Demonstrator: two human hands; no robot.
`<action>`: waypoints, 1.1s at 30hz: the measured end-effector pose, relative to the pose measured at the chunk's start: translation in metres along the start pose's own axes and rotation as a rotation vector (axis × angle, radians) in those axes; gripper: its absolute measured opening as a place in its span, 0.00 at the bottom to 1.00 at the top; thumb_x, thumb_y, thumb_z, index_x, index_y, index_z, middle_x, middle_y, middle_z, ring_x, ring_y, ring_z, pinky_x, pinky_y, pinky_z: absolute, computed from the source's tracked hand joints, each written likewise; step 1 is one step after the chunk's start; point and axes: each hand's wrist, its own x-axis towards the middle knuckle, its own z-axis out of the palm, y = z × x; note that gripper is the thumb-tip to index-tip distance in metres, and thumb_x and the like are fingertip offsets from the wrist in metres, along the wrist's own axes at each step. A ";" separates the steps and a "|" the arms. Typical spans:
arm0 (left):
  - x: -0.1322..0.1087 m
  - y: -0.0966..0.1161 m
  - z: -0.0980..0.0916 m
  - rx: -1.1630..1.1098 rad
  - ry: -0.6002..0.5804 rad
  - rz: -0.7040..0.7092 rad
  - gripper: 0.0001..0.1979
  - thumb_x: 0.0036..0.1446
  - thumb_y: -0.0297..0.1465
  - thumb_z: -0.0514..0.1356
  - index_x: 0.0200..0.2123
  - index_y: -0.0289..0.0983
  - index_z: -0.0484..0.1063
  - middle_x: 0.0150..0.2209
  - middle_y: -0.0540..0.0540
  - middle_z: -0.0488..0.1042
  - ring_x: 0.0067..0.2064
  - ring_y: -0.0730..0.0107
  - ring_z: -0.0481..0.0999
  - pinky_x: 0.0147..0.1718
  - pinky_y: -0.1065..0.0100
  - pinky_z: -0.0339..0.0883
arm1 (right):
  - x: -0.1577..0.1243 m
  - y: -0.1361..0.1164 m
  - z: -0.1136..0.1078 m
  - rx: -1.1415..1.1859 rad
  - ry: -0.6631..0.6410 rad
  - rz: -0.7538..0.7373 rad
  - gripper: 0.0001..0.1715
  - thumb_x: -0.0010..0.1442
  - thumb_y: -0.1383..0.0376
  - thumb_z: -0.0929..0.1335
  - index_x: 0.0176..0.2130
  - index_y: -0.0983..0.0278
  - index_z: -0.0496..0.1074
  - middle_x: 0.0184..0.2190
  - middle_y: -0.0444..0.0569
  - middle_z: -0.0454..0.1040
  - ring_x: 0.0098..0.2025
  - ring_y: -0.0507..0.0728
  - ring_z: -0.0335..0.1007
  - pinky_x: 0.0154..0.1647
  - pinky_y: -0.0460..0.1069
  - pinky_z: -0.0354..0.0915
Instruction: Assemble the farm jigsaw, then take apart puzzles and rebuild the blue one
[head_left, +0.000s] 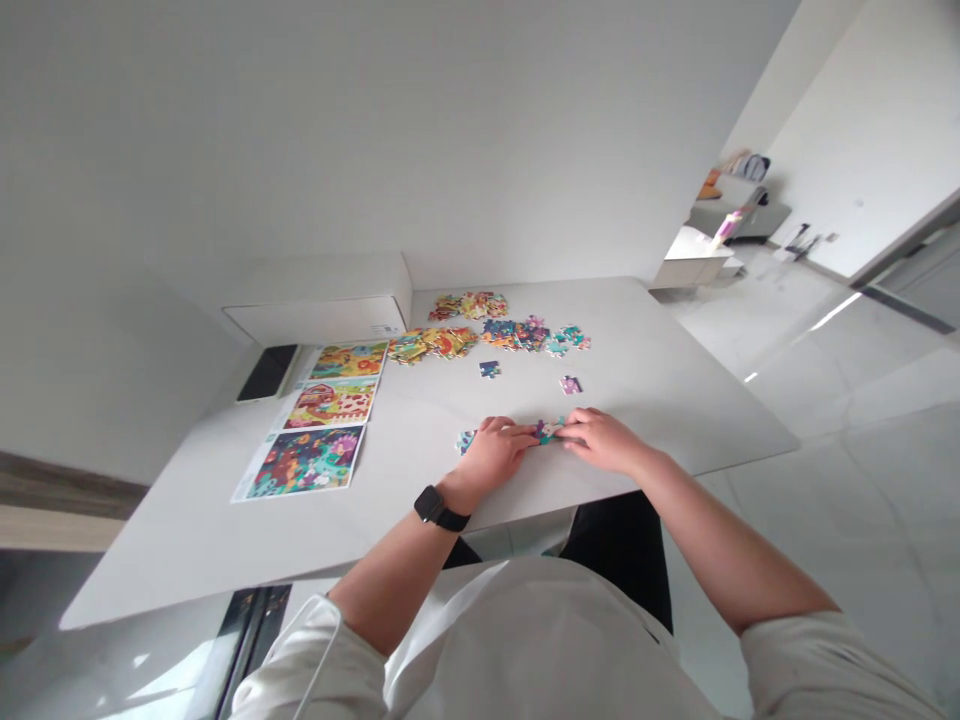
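Observation:
My left hand [491, 455] and my right hand [600, 440] rest on the white table [675, 385], fingertips meeting at a small cluster of joined jigsaw pieces [549, 431]. Both hands grip that cluster from opposite sides, and the fingers hide part of it. A loose jigsaw piece [466, 441] lies just left of my left hand, touching or nearly touching its fingers. Two more loose pieces, a blue one [489, 369] and a pink-purple one [570, 385], lie apart, farther up the table.
Heaps of colourful jigsaw pieces [466, 305] spread along the far table edge. Several printed picture sheets [330, 403] lie at the left, with a black phone [268, 372] and a white box [319, 310] beyond them. A black watch [440, 508] circles my left wrist.

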 end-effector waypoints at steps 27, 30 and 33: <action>0.001 -0.122 -0.056 -0.477 0.450 -0.733 0.21 0.62 0.45 0.62 0.51 0.38 0.81 0.39 0.43 0.83 0.33 0.64 0.79 0.34 0.65 0.72 | 0.073 0.106 -0.015 0.297 0.251 0.576 0.13 0.67 0.64 0.69 0.45 0.56 0.85 0.42 0.47 0.87 0.44 0.59 0.82 0.49 0.51 0.72; -0.002 -0.122 -0.053 -0.516 0.470 -0.732 0.22 0.62 0.45 0.61 0.52 0.38 0.80 0.38 0.44 0.82 0.33 0.65 0.78 0.32 0.67 0.71 | 0.083 0.113 -0.007 0.295 0.244 0.669 0.14 0.65 0.65 0.69 0.43 0.57 0.85 0.42 0.48 0.87 0.44 0.60 0.82 0.48 0.51 0.72; -0.005 -0.123 -0.050 -0.518 0.465 -0.720 0.22 0.62 0.45 0.62 0.51 0.38 0.81 0.36 0.44 0.81 0.33 0.65 0.78 0.32 0.67 0.71 | 0.085 0.115 0.006 0.304 0.348 0.703 0.16 0.65 0.65 0.67 0.43 0.58 0.85 0.42 0.50 0.87 0.45 0.61 0.82 0.49 0.52 0.71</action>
